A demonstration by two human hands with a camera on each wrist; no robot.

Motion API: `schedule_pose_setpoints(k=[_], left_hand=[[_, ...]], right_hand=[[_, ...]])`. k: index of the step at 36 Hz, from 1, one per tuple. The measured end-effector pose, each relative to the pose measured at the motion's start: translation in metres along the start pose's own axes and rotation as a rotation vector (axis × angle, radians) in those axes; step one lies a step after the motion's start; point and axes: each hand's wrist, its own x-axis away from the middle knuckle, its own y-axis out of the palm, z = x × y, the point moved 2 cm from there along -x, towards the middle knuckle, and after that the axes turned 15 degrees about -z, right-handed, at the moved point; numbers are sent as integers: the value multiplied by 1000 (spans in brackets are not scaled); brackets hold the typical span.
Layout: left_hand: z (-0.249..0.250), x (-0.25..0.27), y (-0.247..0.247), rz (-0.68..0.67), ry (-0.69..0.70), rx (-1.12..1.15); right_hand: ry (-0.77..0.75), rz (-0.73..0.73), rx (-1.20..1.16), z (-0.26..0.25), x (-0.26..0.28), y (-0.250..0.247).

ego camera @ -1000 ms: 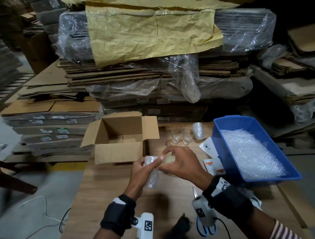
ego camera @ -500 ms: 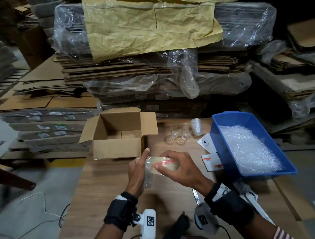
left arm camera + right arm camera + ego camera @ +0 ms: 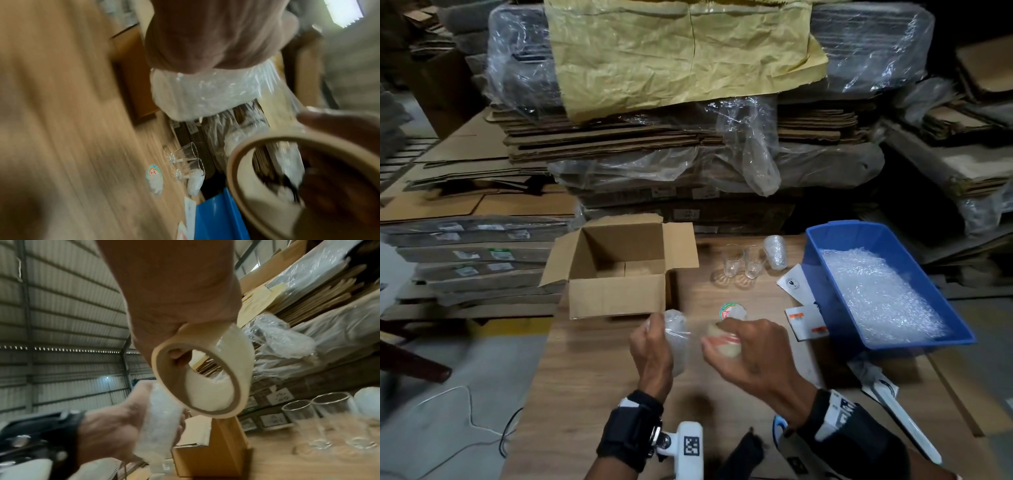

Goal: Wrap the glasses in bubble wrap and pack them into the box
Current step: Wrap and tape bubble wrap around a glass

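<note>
Fingers of my left hand (image 3: pixel 650 346) curl round a glass bundled in bubble wrap (image 3: pixel 677 337), holding it upright above the bench, just in front of the box (image 3: pixel 616 298). My right hand (image 3: pixel 750 349) grips a roll of tape (image 3: pixel 202 373), a finger hooked through its core, close beside the bundle but apart from it. I judge the roll is kept near so the loose wrap can be taped shut, or the taping has ended and the bundle is ready to go in.

Box flaps stand open at the bench's far left, the inside apparently bare. Two unwrapped glasses (image 3: pixel 743 265) stand near the far edge, with another wrapped glass (image 3: pixel 775 253) just beside them. A blue bin (image 3: pixel 822 240) of bubble wrap sits along the right edge, paper cards (image 3: pixel 803 317) against it. A round sticker (image 3: pixel 727 310) lies between my hands and the glasses. Nothing blocks the short path to the box.
</note>
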Motion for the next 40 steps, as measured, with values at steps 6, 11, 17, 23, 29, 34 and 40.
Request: schedule_pose_setpoints(k=[6, 11, 17, 23, 29, 34, 40], left_hand=[[8, -3, 1, -130, -57, 83], [12, 4, 7, -340, -209, 150], [8, 4, 1, -440, -100, 50], [5, 1, -4, -445, -93, -40], [-7, -7, -8, -416, -214, 23], [-28, -12, -13, -543, -326, -1], [-51, -16, -15, -571, -312, -31]], right_hand=[[-5, -77, -59, 9, -12, -7], [-5, -197, -147, 17, -23, -9], [-16, -281, -123, 25, -28, -1], [31, -346, -190, 33, -29, 12], [68, -548, -454, 46, -26, 25], [119, -622, -538, 58, -20, 40], [193, -596, -628, 70, -15, 59]])
